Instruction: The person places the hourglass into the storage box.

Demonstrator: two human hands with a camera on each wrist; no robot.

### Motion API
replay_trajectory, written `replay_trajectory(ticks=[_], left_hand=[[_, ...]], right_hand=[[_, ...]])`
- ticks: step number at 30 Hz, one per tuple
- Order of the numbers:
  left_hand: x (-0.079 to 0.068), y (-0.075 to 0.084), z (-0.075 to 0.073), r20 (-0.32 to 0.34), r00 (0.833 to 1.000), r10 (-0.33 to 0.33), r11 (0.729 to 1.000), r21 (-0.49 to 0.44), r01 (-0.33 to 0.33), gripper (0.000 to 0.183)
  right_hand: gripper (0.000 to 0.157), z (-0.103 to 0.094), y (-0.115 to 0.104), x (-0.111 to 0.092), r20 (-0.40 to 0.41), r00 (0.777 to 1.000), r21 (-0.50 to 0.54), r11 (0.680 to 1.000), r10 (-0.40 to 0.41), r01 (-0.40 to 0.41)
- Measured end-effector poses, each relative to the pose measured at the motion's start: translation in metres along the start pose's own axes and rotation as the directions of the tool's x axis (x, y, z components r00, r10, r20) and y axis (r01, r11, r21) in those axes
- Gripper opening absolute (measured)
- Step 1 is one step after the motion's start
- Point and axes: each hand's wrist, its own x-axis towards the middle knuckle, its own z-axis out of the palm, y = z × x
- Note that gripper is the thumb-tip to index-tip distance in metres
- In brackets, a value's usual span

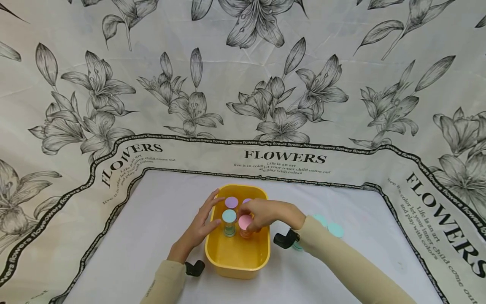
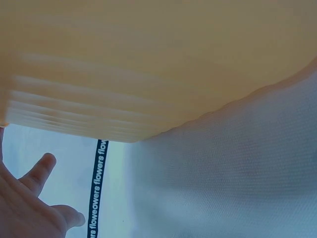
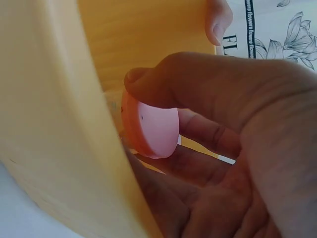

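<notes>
A yellow plastic bin [image 1: 237,259] stands on the white cloth, holding several small clear jars with coloured lids. With thumb and fingers my right hand [image 1: 265,213] pinches the pink-lidded jar [image 1: 245,222] inside the bin; the right wrist view shows its pink lid [image 3: 159,130] between thumb and fingers. My left hand [image 1: 201,223] lies along the bin's left rim with fingers extended, its thumb reaching over the rim toward the jar with a light blue lid [image 1: 229,215]. Behind these are two purple lids, the left one [image 1: 231,202] in plain sight and the right one partly covered by my right hand.
Round mint-green pieces [image 1: 336,230] lie on the cloth right of the bin, some partly hidden by my right forearm. The white cloth [image 1: 163,202] has a black printed border, and a flower-printed fabric [image 1: 281,93] rises behind it.
</notes>
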Motion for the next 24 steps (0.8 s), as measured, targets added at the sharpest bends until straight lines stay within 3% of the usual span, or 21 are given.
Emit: replay_trajectory(ticks=[12,24], left_hand=[[0.0003,0.0000,-0.0006,-0.001,1.000,-0.001,1.000,0.002,0.001,0.059],[0.0000,0.0001,-0.0012,-0.004,1.000,0.000,1.000,0.000,0.000,0.058]], right_hand=[[0.027,0.0035,-0.0055,0.0053,0.039,0.996,0.003,0.996,0.084,-0.084],[0.026,0.0068,-0.0073,0.0081,0.042,0.998,-0.066,0.996,0.055,-0.052]])
